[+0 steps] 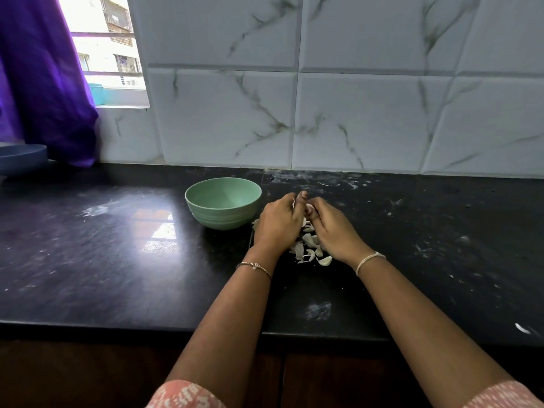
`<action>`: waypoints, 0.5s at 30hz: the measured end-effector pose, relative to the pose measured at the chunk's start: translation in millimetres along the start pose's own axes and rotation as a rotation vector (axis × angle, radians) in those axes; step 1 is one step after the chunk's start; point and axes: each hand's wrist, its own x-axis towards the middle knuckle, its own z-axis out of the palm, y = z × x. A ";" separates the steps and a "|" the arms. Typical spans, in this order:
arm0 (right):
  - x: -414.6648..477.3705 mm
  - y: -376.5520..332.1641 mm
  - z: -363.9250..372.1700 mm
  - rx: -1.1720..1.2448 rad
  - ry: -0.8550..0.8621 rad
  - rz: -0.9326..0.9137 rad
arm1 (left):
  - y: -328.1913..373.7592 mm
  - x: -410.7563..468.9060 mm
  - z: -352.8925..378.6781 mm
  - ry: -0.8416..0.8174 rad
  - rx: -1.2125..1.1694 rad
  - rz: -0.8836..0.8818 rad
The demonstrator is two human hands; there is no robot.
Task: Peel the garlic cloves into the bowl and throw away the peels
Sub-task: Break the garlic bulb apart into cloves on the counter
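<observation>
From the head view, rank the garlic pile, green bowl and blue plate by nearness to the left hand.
1. Garlic pile, just right of the left hand.
2. Green bowl, close on its left.
3. Blue plate, at the far left edge.

The countertop point(103, 245) is black polished stone, glossy enough to mirror the window light, though smeared and dusted with white specks. The wall tiles point(368, 119) are smooth, white and marble-look, with grey veins and a soft sheen. The pale green bowl point(223, 216) looks like matt plastic, with ridges round its lower wall. The garlic cloves point(309, 248) have dry, papery white skins. The purple curtain point(44, 83) is cloth with a faint shine. A thin metal bracelet point(254, 267) circles the left wrist.
</observation>
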 end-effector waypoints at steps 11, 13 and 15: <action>0.3 -20.1 3.2 0.698 -0.083 0.320 | 5.2 -5.6 -2.0 0.033 0.188 0.064; 1.7 -20.9 1.2 0.778 -0.078 0.350 | 8.3 -6.9 -1.5 0.056 0.184 0.084; 2.3 -21.5 -1.5 0.811 -0.077 0.387 | 10.9 -8.0 -0.6 0.081 0.186 0.121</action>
